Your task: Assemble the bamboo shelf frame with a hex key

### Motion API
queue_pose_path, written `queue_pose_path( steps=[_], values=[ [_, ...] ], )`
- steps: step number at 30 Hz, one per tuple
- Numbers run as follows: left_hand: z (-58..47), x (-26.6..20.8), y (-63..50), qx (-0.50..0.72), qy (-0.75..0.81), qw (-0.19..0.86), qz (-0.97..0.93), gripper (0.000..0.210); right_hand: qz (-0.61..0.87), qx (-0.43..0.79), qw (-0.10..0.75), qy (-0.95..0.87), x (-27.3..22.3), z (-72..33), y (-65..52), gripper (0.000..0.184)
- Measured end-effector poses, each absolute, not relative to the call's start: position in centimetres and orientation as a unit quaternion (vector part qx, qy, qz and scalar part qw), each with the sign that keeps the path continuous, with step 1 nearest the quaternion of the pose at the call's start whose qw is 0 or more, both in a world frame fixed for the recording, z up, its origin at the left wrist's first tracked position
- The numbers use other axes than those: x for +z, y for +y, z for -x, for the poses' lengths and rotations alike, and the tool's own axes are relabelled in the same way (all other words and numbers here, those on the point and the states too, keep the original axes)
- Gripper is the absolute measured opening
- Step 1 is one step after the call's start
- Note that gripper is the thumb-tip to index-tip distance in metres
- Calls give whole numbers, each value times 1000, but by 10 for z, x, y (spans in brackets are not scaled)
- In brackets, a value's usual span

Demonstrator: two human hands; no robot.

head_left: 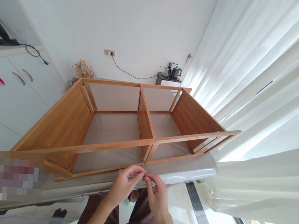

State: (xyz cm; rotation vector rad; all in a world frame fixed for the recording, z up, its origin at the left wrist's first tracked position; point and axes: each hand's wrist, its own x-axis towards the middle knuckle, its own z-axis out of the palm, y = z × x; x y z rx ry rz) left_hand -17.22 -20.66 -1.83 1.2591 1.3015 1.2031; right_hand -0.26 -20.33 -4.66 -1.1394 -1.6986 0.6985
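In front of the table edge, my left hand (123, 184) and my right hand (158, 194) meet with their fingertips. Both are closed in a pinch around a small metal-looking piece (145, 176), mostly covered by the fingers and too small to name. Just beyond them lies a wooden furniture frame (121, 144) with solid side panels, a middle divider (144, 118) and open bays. It rests on a grey-topped table (111, 131). My fingers are close to the frame's lower front rail, near the divider; contact cannot be made out.
White cabinets (14, 87) stand at the left, with a black cord (33, 51) on the counter. An electric kettle (175, 72) sits on a small stand at the back wall. White curtains (257, 82) hang along the right. A blurred patch covers the table's left corner.
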Motion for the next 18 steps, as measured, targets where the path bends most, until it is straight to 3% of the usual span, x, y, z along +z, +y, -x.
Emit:
queue_pose_path(
  steps=[7, 10, 14, 18],
  values=[
    [177, -14, -207, 481, 544, 419, -545, 25, 488, 234, 467, -700, -40, 4, -191, 21],
    [188, -8, -208, 483, 563, 282, -609, 16, 476, 210, 460, -719, -41, 2, -190, 20],
    [196, -5, -200, 393, 572, 38, -719, 12, 461, 179, 447, -745, -38, -2, -191, 19],
    [189, -12, -189, 325, 586, -16, -742, 12, 460, 158, 437, -757, -37, -2, -187, 16]
  ],
)
